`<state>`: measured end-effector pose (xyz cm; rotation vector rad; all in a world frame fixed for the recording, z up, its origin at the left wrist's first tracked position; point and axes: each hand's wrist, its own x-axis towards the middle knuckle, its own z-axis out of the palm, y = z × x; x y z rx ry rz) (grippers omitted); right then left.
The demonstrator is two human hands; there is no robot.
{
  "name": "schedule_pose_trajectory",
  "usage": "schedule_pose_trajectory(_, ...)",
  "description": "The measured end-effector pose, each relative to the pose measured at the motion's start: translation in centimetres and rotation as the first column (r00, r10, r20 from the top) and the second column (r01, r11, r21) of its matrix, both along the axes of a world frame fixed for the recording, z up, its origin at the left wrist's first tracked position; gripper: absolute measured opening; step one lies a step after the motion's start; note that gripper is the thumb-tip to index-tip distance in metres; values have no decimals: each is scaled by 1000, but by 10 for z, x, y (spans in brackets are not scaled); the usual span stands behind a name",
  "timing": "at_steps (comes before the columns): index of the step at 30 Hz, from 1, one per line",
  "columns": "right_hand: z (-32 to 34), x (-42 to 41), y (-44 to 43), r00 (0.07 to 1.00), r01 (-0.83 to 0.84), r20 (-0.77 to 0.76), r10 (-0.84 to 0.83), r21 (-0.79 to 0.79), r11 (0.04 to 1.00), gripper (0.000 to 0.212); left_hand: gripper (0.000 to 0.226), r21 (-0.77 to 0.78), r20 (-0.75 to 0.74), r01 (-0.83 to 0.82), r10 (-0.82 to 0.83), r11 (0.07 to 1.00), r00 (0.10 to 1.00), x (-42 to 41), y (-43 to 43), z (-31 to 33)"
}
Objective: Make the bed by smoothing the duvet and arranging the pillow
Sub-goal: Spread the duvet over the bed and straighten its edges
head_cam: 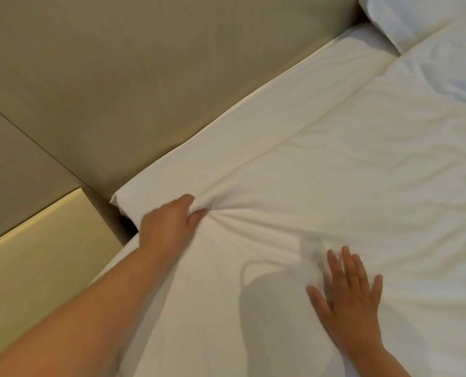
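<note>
Head view indicates the task is partly done: left hand (172, 221) clenches a bunch of duvet (335, 172) just beside the headboard (172, 63), right hand (346, 297) presses flat on it farther out, creases are left to smooth, and the pillow (417, 17) beside the headboard awaits arranging.

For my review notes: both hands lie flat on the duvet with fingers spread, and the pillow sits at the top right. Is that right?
Not quite. The head view shows the left hand gripping a bunch of the duvet, fingers curled, creases fanning from it. Only the right hand lies flat with fingers spread. The pillow does sit at the top right.
</note>
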<state>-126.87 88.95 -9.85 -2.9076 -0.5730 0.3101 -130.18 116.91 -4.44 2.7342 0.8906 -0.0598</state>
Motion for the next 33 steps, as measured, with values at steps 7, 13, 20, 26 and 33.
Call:
schedule_pose_trajectory(7,24,34,28,991,83,99,-87,42,996,70,27,212,123,159,-188,964,974,-9,59,22)
schedule_pose_trajectory(13,-15,52,28,956,-61,-293,-14,-245,968,90,36,59,-301,86,-64,995,952,-17,50,-37)
schedule_pose_trajectory(20,2,41,25,955,-78,-298,11,-213,974,87,26,-419,-128,-162,118,893,985,-75,73,1)
schedule_pose_trajectory(26,0,-10,2,997,-18,-82,3,-179,984,66,49,-534,-154,-325,288,780,945,-133,48,12)
schedule_pose_trajectory(33,18,-79,-36,996,-24,-94,12,-124,992,63,71,-537,-416,-511,317,671,853,-188,29,44)
